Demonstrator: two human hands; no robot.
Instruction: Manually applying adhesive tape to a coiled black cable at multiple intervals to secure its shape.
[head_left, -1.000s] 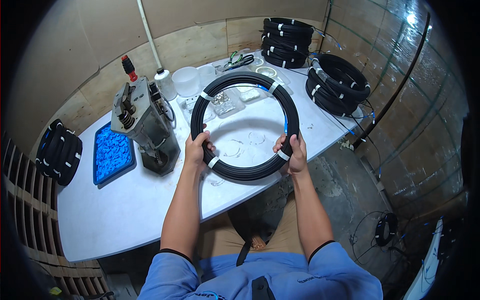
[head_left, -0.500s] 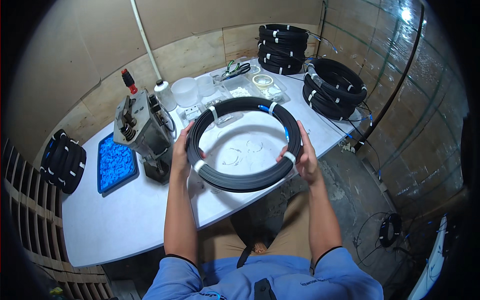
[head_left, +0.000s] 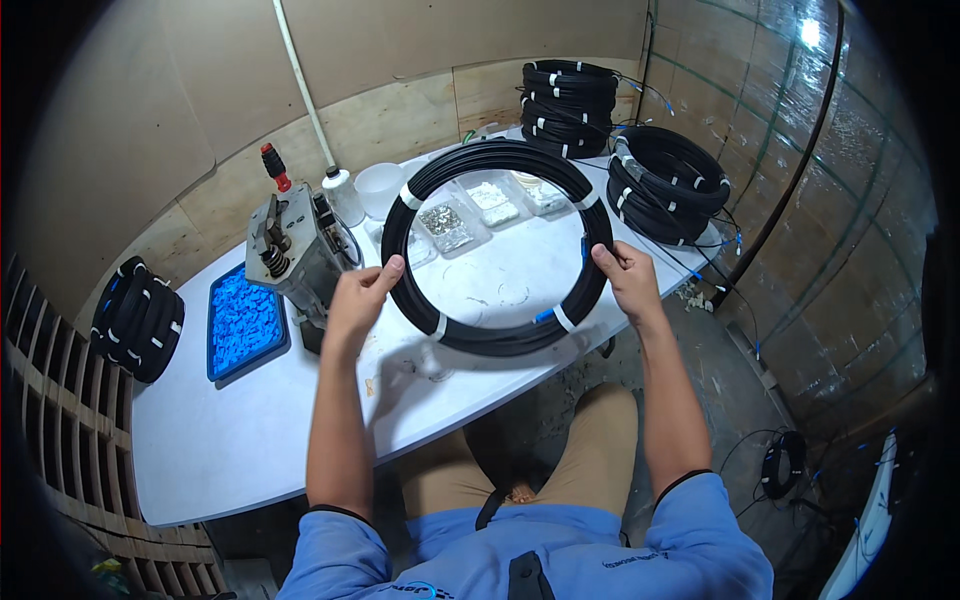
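A coil of black cable [head_left: 480, 340] is held up over the white table, tilted so that its ring faces me. White ties bind it at several spots, and blue connectors [head_left: 545, 316] show at its lower right and right side. My left hand [head_left: 365, 295] grips its left side, thumb on the near face. On the right side my right hand [head_left: 626, 275] grips it the same way, thumb pressed near a blue connector. The fingers behind the cable are partly hidden.
A metal bench press [head_left: 290, 245] stands left beside a blue tray [head_left: 282, 345] of small blue parts. Clear boxes [head_left: 450, 235] of small parts sit behind the coil. More cable coils are stacked at back right [head_left: 568, 110], right [head_left: 665, 185] and far left [head_left: 138, 320].
The coil has turned in my hands, bringing the blue connectors to the right and lower right. It tilts more upright, and my hands have changed their hold, thumbs now on the near face.
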